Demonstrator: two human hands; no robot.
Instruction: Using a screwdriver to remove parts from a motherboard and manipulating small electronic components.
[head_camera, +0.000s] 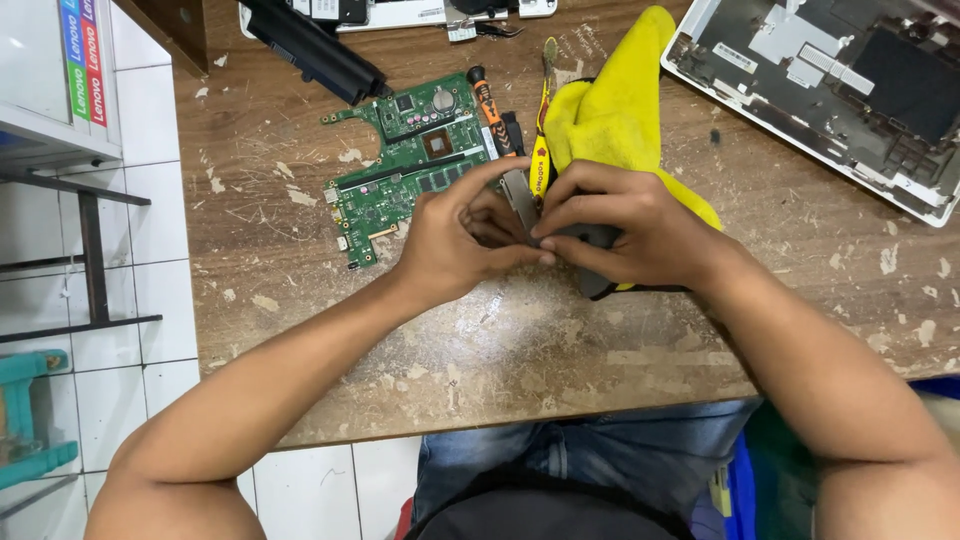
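Worn wooden table (520, 350) is lying under both hands, with an opened laptop shell (830, 90) sitting well beyond the right fingers. Green circuit board (410, 160) is lying just past the left fingertips, yellow cloth (610, 110) just behind the right knuckles. Left hand (450, 240) and right hand (630, 225) are both pinching a small grey metal part (520, 195) between curled fingertips — its lower end hidden.
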